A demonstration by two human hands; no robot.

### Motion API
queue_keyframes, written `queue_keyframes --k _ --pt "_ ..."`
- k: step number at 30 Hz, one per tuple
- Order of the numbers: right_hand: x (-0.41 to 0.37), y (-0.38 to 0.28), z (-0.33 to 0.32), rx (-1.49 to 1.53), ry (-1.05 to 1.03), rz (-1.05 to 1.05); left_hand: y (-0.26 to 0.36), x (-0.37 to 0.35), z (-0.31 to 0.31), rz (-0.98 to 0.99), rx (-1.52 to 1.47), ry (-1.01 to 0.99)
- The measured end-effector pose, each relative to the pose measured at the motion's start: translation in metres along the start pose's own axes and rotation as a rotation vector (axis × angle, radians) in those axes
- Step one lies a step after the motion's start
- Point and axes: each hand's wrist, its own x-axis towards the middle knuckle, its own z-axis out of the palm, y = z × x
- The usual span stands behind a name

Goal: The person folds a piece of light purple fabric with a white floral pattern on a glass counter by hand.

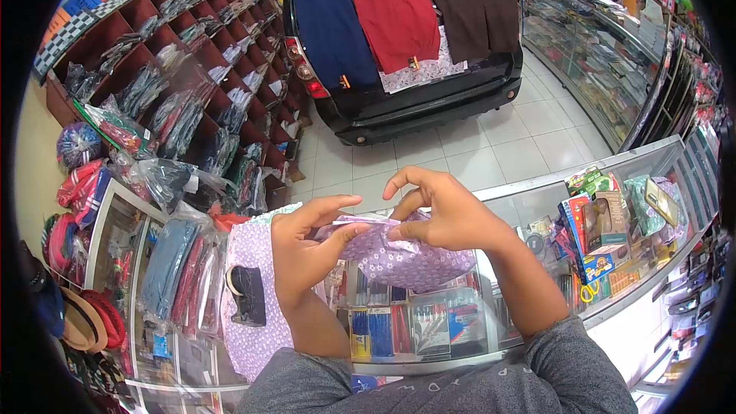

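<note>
In front of me, above the glass counter, my left hand (pixel 310 249) and my right hand (pixel 441 215) hold a piece of purple flowered wrapping paper (pixel 414 264). The left thumb and fingers grip its left end. My right thumb and a finger pinch its upper edge near the middle, the other fingers raised. The paper looks folded and bulges below; whether something is inside is hidden. To the left of my left hand lies a sheet of similar flowered paper (pixel 257 349). A black tape dispenser (pixel 250 299) rests on that sheet.
Pens and packets show under the counter glass (pixel 502 215). At right are small boxes (pixel 606 222), yellow scissors (pixel 589 291) and a phone (pixel 662 201). Bagged clothes (pixel 172 261) lie left, below a shelf rack (pixel 192 61). Beyond stands a black car (pixel 429 111) draped with trousers.
</note>
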Motion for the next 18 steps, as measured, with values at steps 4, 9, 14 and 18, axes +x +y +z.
queue_keyframes --k 4,9,14,18 --pt "0.001 -0.003 -0.002 -0.05 -0.037 0.035 -0.002 -0.001 -0.002 0.01 0.012 -0.036" --pt "-0.002 0.0 -0.001 -0.137 -0.024 -0.138 0.0 0.001 0.005 0.023 0.022 0.047" --pt "-0.003 -0.003 0.001 -0.197 -0.024 -0.177 0.0 0.001 0.004 0.039 0.024 -0.001" --pt "-0.003 -0.009 0.001 -0.105 -0.071 0.055 0.0 0.001 0.003 -0.001 -0.022 -0.042"
